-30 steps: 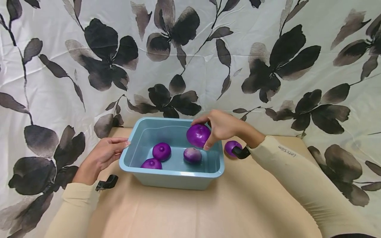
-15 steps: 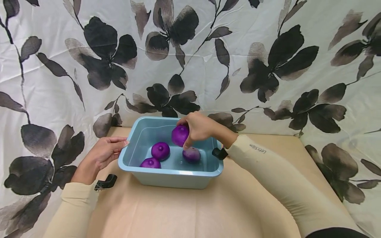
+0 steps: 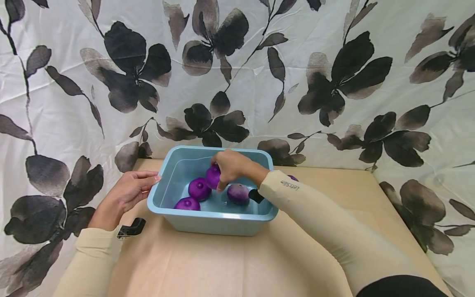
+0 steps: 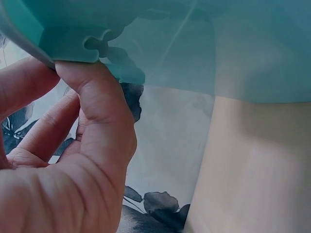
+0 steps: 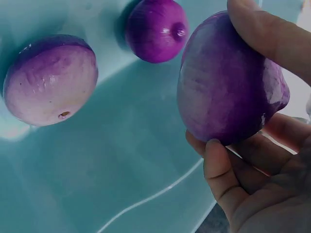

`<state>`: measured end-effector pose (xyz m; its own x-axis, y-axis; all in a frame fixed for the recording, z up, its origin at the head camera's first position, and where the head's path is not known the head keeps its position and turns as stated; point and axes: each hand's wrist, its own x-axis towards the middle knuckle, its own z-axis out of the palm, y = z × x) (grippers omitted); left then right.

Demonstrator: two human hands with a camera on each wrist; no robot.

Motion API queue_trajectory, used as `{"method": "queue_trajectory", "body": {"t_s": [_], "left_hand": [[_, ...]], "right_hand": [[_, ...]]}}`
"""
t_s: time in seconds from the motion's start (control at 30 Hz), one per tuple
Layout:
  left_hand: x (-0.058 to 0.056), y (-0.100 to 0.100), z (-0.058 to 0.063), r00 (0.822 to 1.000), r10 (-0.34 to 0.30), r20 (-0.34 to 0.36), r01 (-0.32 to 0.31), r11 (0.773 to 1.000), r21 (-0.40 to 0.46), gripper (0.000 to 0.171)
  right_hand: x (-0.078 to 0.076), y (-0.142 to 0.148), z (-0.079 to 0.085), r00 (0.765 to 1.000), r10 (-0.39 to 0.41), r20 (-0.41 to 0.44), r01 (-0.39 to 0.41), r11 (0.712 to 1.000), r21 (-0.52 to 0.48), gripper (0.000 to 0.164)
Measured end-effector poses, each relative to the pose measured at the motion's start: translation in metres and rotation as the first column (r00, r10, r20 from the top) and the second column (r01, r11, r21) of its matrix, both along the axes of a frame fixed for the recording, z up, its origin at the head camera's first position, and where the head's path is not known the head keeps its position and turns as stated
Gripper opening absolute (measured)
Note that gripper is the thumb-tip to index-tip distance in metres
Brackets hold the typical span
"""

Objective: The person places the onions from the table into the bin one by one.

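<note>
My right hand [image 3: 231,167] grips a purple onion [image 3: 212,176] inside the light blue plastic tub [image 3: 213,225]. In the right wrist view, fingers and thumb curl round this onion [image 5: 223,82], which is paler on one side. Two more purple onions lie at the tub's left: one onion [image 3: 199,189] close beside the held one, another [image 3: 187,203] near the front wall. A paler onion [image 3: 238,194] rests on the floor of the tub, right of them. My left hand [image 3: 130,194] pinches the tub's left rim between thumb and fingers, as the left wrist view shows at the rim [image 4: 73,51].
Right of the tub, another purple onion [image 3: 293,178] peeks out from behind the right sleeve [image 3: 315,218], mostly hidden. A beige surface [image 3: 222,264] carries the tub. Behind it hangs a white cloth [image 3: 267,90] with dark floral print.
My right hand has carried the onion leftward and lower, from the tub's right side to beside the onions at left. My left hand stays on the rim.
</note>
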<state>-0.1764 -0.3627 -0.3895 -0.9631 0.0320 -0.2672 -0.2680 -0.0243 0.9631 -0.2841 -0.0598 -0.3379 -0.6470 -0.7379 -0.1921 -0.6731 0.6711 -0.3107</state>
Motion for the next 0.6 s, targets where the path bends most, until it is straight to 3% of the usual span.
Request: {"method": "queue_trajectory", "body": {"t_s": [0.6], "left_hand": [[0.003, -0.005, 0.003, 1.0, -0.02, 0.009, 0.02, 1.0, -0.001, 0.012]], "right_hand": [[0.0, -0.018, -0.029, 0.996, -0.043, 0.078, 0.03, 0.987, 0.159, 0.075]]}}
